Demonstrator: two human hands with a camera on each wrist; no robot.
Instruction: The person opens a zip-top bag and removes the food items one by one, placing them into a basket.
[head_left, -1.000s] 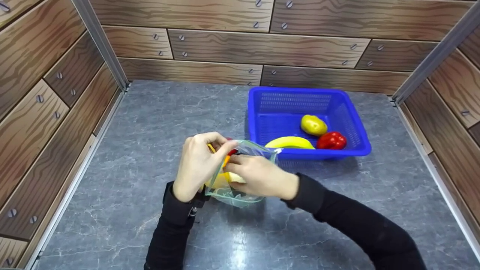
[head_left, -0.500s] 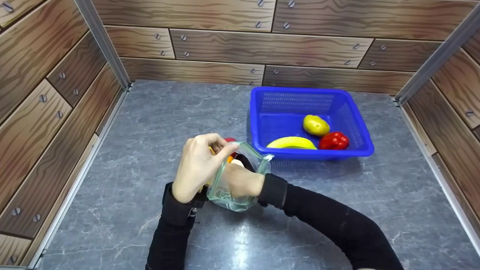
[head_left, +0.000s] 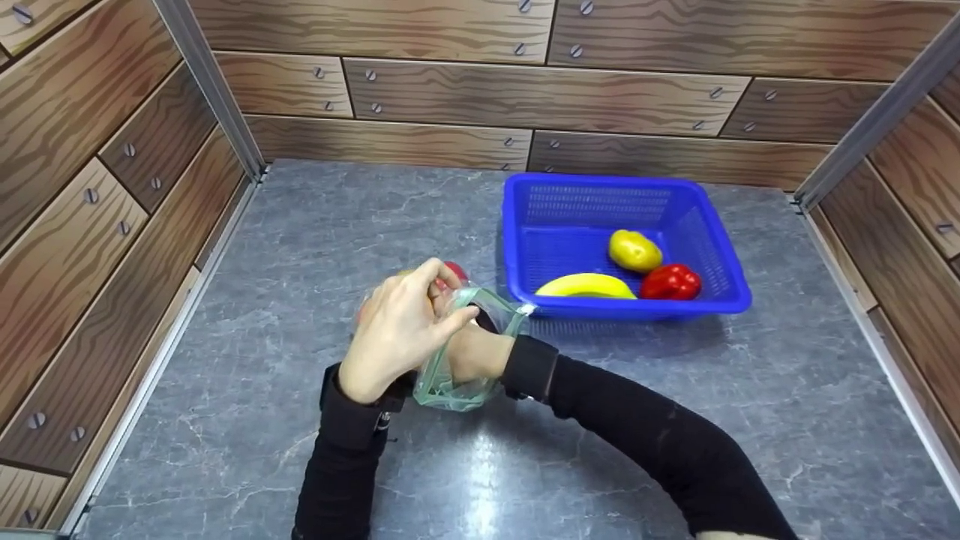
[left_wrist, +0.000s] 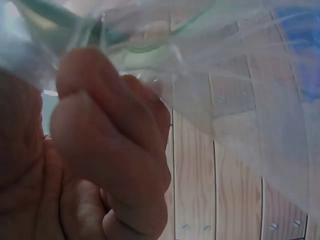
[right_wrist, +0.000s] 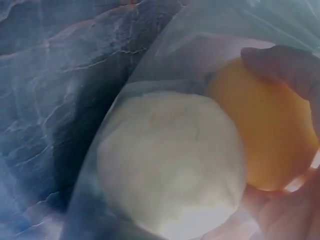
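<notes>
My left hand [head_left: 394, 322] pinches the rim of a clear zip bag [head_left: 450, 397] with a green-tinted edge. In the left wrist view, the curled fingers [left_wrist: 100, 130] sit against the clear film. My right hand [head_left: 476, 356] reaches into the bag up to the wrist. Inside, its thumb and fingers hold a round, orange-coloured fruit [right_wrist: 265, 130]. A larger cream-white round thing [right_wrist: 170, 160] lies against it; its kind is unclear. Just beyond the left hand shows a red round thing [head_left: 454, 271], mostly hidden by the fingers.
A blue plastic basket [head_left: 630, 305] stands right of the bag at the back. In it lie a banana [head_left: 585, 286], a yellow lumpy fruit [head_left: 635, 250] and a red bell pepper [head_left: 671, 283]. Wood-patterned walls [head_left: 540, 97] enclose the grey marbled table [head_left: 225, 390].
My right hand has moved left and deeper into the bag, so its fingers are now hidden in the head view. The bag's mouth has shifted slightly left; the left hand keeps its pinch.
</notes>
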